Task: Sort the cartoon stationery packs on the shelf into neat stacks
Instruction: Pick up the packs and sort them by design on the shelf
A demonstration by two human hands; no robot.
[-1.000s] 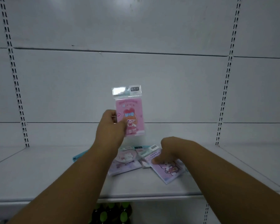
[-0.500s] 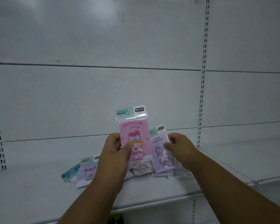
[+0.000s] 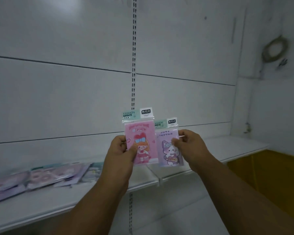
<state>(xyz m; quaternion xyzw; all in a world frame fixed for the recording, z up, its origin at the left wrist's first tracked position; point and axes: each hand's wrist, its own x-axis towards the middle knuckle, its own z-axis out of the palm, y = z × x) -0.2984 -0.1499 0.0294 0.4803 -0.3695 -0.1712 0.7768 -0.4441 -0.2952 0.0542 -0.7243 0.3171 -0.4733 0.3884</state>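
Pink card in clear wrap, the pink pack (image 3: pixel 141 141) is the landmark: it stands upright in the air, in front of the white shelf (image 3: pixel 227 148) and above its front edge. The left hand (image 3: pixel 121 154) pinches its lower left corner, thumb on the printed face, the other fingers curled behind the left edge. Just right of the pink pack, edges almost touching and its top a little lower, the lilac pack (image 3: pixel 170 148) with a cat picture is also upright; the right hand (image 3: pixel 189 146) pinches its right edge, thumb on the front, fingers wrapped behind. Both forearms reach up from the bottom of the view, with open room between them.

Below the pink pack the shelf's front lip runs across, and a seam (image 3: pixel 157 175) splits the board under the two packs. Right of the pink pack the shelf surface is bare out to its end, where a yellow panel (image 3: pixel 270 172) begins beneath it. Left of the pink pack, and lower, a blurred row of lilac and pale blue packs (image 3: pixel 46 175) lies flat and overlapping on the shelf, some edges near the front lip; their pictures cannot be read.

Behind the pink pack a slotted upright (image 3: pixel 134 65) climbs the white back panel (image 3: pixel 58 99). Far up and right of the pack, a round scuffed ring mark (image 3: pixel 275 49) sits on the side wall.
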